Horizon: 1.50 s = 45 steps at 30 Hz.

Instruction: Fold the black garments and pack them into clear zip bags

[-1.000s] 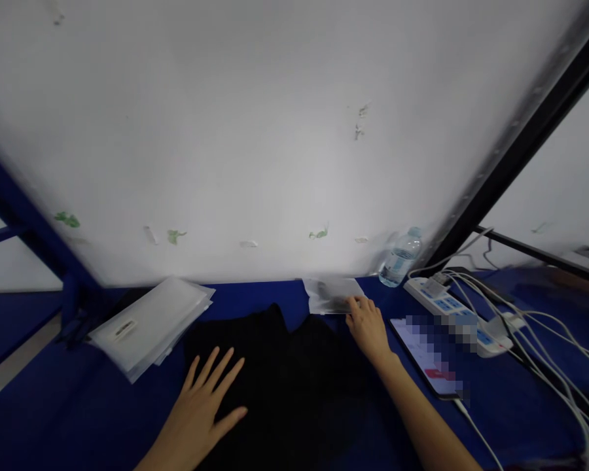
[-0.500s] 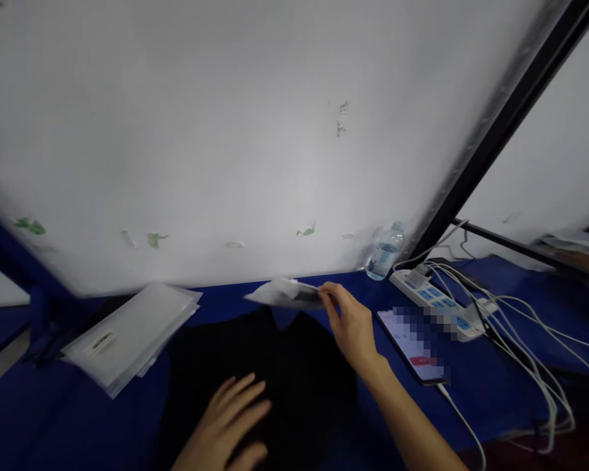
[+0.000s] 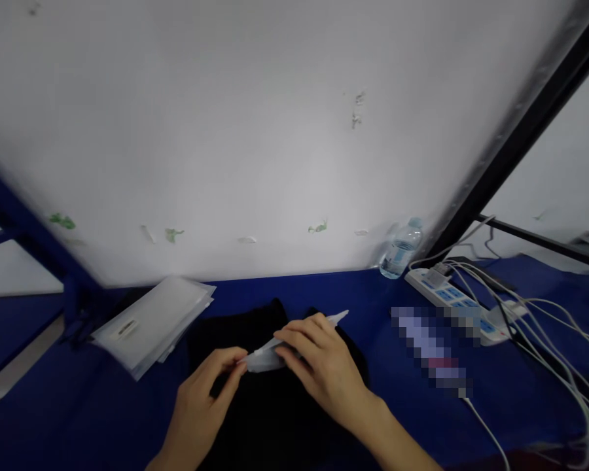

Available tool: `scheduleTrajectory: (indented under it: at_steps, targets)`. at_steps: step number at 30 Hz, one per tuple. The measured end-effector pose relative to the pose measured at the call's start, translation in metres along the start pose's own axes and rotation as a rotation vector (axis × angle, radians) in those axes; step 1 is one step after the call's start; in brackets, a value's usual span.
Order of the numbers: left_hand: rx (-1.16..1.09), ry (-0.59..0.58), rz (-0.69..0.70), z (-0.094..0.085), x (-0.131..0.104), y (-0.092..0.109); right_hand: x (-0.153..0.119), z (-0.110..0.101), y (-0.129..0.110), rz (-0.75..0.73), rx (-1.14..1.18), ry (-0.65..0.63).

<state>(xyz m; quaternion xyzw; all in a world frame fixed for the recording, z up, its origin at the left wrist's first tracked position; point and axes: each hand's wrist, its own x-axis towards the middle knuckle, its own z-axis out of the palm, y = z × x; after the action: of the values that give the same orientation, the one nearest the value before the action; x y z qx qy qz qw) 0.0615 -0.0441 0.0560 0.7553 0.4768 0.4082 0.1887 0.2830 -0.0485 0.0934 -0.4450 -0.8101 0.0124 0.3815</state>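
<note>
We have a thin, whitish, translucent plastic pouch [image 3: 265,358] raised between both hands, above a spread of black cloth [image 3: 265,418] on the blue-covered table [image 3: 275,288]. Our left hand [image 3: 201,392] pinches the pouch's near-left end between thumb and fingertips, the rest of its fingers curled; our right hand [image 3: 319,360] is bent round the middle, fingers over and thumb below, hiding much of it, though a pale tip shows past the knuckles. Left of the cloth we see a stack of flat, frosted plastic sleeves [image 3: 152,314], the top one with a small pale label. Behind everything rises a white wall panel [image 3: 255,131] marked with green scraps, closing off the far side. At its foot, right, stands a clear plastic bottle [image 3: 401,252] with a pale label, just beside a white power strip with blue sockets [image 3: 454,304], crossed by tangled white cables [image 3: 554,340]. Nearer our right forearm lies a flat phone blurred into blocks [image 3: 427,350], a cable at its lower end.
</note>
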Motion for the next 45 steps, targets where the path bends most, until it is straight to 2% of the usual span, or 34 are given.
scheduleTrajectory:
  at_steps: [4,7,14,17,25,31,39,43,45]
  targets:
    - [-0.032,-0.002,-0.002,0.002,-0.003,0.004,0.007,0.01,-0.016,-0.088,-0.018,-0.089]
    - [-0.031,-0.008,0.024,0.0,-0.004,0.007,0.009,0.008,-0.016,-0.105,-0.013,-0.127]
    - [0.005,-0.036,0.003,-0.008,-0.006,0.002,-0.003,-0.036,0.025,-0.037,-0.091,-0.128]
    - [0.002,-0.056,0.012,-0.006,-0.006,0.005,-0.007,-0.044,0.029,-0.014,-0.093,-0.134]
    - [0.014,-0.072,0.08,-0.006,-0.009,0.013,-0.005,-0.03,0.013,-0.046,0.032,-0.191]
    - [0.028,-0.07,0.11,-0.008,-0.013,0.012,-0.009,-0.031,0.016,-0.031,0.072,-0.209]
    - [-0.005,-0.108,0.161,-0.007,-0.012,0.025,-0.008,-0.027,0.007,-0.085,0.059,-0.242]
    - [0.034,-0.069,0.176,-0.011,-0.012,0.022,-0.01,-0.031,0.009,-0.051,0.049,-0.221]
    - [0.074,-0.087,0.213,-0.013,-0.011,0.024,-0.013,-0.032,0.012,-0.031,0.061,-0.217]
